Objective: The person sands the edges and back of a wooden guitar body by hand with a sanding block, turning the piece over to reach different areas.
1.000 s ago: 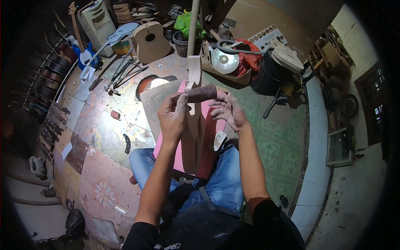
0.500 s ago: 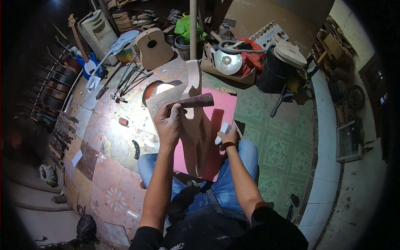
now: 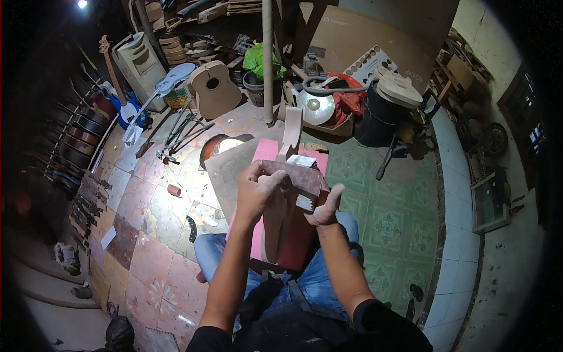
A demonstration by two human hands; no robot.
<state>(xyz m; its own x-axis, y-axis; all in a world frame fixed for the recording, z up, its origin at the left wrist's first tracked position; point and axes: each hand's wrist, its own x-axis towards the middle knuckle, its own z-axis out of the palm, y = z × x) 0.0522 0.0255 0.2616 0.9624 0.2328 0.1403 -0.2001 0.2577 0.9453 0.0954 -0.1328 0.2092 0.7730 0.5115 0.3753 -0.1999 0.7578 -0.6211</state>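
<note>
My left hand grips a reddish-brown sandpaper-like sheet, stretched sideways across a pale wooden guitar workpiece that stands between my legs. My right hand is at the sheet's right end, thumb raised, its other fingers mostly hidden. A white block shows just below the sheet beside that hand, and another white piece shows just above it. A pink board lies under the workpiece, over a grey board.
Guitars line a rack at the left; an unfinished acoustic body stands at the back beside a bucket with green plastic. A cardboard box, a black drum and a pole stand ahead. Small offcuts and a red tube lie on the tiles.
My right hand went down to a white block, then rose to the sheet's end. The sheet now looks flattened and wider. My view has shifted, with the workpiece appearing lower.
</note>
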